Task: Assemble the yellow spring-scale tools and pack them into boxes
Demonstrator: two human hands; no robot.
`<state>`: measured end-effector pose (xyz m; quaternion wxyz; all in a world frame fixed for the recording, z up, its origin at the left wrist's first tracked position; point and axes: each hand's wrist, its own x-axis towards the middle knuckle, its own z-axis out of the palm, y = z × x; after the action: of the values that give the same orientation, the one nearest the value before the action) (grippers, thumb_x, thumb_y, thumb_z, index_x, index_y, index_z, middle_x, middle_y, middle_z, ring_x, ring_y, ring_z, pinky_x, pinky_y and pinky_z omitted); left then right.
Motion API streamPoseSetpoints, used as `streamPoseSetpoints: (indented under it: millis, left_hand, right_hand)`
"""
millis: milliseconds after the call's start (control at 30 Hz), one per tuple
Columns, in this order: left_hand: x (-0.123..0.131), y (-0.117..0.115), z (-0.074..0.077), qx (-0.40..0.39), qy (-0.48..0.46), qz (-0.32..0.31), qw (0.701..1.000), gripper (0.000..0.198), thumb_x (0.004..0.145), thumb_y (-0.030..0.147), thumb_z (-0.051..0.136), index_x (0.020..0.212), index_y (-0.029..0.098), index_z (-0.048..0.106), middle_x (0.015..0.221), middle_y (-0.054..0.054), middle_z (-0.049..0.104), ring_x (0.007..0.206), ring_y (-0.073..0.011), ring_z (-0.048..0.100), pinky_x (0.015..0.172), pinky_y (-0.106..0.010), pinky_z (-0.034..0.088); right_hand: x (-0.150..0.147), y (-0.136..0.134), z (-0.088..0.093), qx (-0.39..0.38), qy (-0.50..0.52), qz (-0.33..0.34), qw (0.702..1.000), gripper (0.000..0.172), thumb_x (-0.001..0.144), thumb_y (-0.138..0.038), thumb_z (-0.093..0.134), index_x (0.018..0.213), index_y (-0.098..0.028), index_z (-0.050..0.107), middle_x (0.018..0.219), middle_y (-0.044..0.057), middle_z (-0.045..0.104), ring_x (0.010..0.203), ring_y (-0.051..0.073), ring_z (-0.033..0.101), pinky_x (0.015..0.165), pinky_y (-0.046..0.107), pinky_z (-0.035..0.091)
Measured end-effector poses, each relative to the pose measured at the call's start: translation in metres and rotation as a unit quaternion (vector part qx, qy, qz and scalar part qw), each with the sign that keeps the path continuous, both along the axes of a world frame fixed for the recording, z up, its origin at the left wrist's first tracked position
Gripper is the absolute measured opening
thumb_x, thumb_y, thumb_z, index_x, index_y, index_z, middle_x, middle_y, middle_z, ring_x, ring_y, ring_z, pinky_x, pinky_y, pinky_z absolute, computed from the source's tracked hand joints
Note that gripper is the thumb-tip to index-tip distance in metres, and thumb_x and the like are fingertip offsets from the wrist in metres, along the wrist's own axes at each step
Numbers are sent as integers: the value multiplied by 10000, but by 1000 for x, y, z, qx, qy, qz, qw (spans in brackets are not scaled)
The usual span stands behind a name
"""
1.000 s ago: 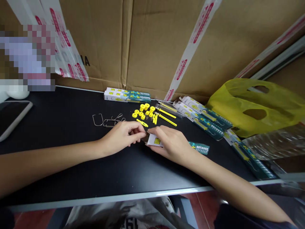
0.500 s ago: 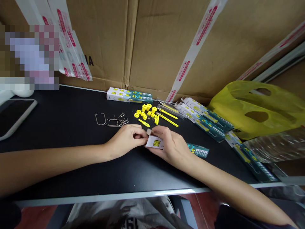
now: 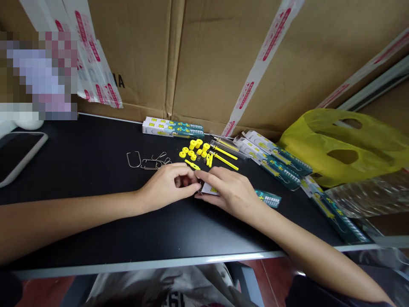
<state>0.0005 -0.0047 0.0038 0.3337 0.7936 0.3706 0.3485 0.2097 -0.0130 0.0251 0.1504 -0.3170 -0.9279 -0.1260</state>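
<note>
My left hand [image 3: 169, 185] and my right hand [image 3: 230, 191] meet over the middle of the black table [image 3: 96, 221]. Both pinch the white end of a long packet card [image 3: 270, 198], whose teal end sticks out to the right from under my right hand. The fingers of both hands are curled closed on it. Just beyond my fingertips lie several small yellow plastic parts [image 3: 198, 152] and two yellow rods [image 3: 223, 158]. Bent wire clips [image 3: 150, 162] lie to the left of those.
More teal-and-white packets [image 3: 275, 164] fan out at the right, and one packet [image 3: 172, 127] lies against the cardboard boxes [image 3: 207, 55] behind. A yellow plastic bag [image 3: 345, 145] sits at right above clear bags [image 3: 367, 192]. A phone [image 3: 15, 155] lies at far left.
My right hand has rolled further over the packet's white end, hiding most of its yellow label. My left fingers have shifted slightly at the same spot.
</note>
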Motion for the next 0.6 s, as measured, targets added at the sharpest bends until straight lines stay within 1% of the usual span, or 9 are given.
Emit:
streamPoseSetpoints:
  millis: [33, 133, 233, 300, 367, 433, 467, 533, 600]
  left_hand:
    - [-1, -1, 0, 6, 7, 0, 1000, 110, 781, 264, 627, 828, 182, 569, 731, 48, 534, 564, -77, 472, 538, -218, 391]
    - [-2, -3, 0, 53, 50, -8, 997, 300, 733, 260, 656, 973, 201, 486, 836, 41, 543, 587, -81, 472, 562, -230, 411]
    - [-3, -2, -1, 104, 68, 3, 992, 355, 737, 249, 635, 1050, 207, 471, 986, -1, 530, 669, -94, 495, 631, -254, 437]
    - [-2, -1, -2, 86, 63, 14, 994, 375, 758, 253, 615, 1097, 211, 461, 1034, -17, 521, 685, -97, 502, 644, -263, 444]
    - [-1, 0, -2, 17, 41, 11, 999, 314, 805, 283, 579, 1086, 211, 459, 947, -2, 543, 650, -95, 501, 616, -255, 440]
    - [1, -1, -2, -87, -3, -11, 996, 202, 868, 327, 511, 1020, 207, 455, 791, 30, 548, 576, -87, 495, 546, -230, 423]
    - [2, -2, -2, -143, -30, -26, 989, 171, 893, 351, 475, 979, 206, 447, 730, 43, 543, 531, -81, 491, 496, -213, 404]
    - [4, -3, -3, -238, -83, -52, 966, 185, 918, 394, 430, 908, 210, 423, 662, 57, 538, 463, -73, 496, 408, -182, 362]
    - [6, -4, -5, -287, -127, -75, 947, 214, 912, 418, 449, 872, 212, 410, 647, 60, 547, 451, -73, 525, 369, -160, 353]
  right_hand:
    - [0, 0, 0, 7, 1, -8, 1000, 406, 917, -493, 496, 1149, -167, 567, 800, 44, 606, 694, 168, 580, 594, 260, 396]
    - [1, 0, 0, 24, 0, -23, 999, 429, 910, -561, 454, 1000, -173, 615, 729, 28, 580, 619, 150, 546, 539, 253, 340]
    - [-1, -1, -1, 21, -10, -16, 1000, 373, 950, -497, 421, 889, -188, 619, 734, 22, 588, 594, 126, 536, 519, 240, 304]
    - [-3, -2, -1, 16, -14, -9, 1000, 313, 968, -410, 428, 846, -185, 609, 745, 20, 596, 599, 115, 542, 519, 234, 302]
    - [-4, -2, 0, 18, -10, -5, 1000, 261, 961, -329, 446, 808, -180, 595, 722, 14, 593, 599, 113, 544, 526, 233, 313]
    - [-5, -3, 1, 23, 1, 1, 1000, 230, 943, -269, 451, 777, -177, 581, 683, 7, 585, 582, 112, 538, 530, 232, 325]
    - [-5, -3, 2, 27, 7, 7, 1000, 220, 935, -245, 447, 770, -177, 575, 669, 5, 583, 575, 112, 535, 531, 231, 329]
    - [-6, -3, 2, 35, 17, 20, 999, 199, 926, -213, 439, 776, -178, 564, 659, 4, 588, 567, 113, 535, 533, 230, 336]
    - [-5, -3, 1, 42, 28, 29, 998, 180, 930, -220, 441, 789, -180, 546, 660, 8, 594, 572, 120, 546, 536, 231, 343]
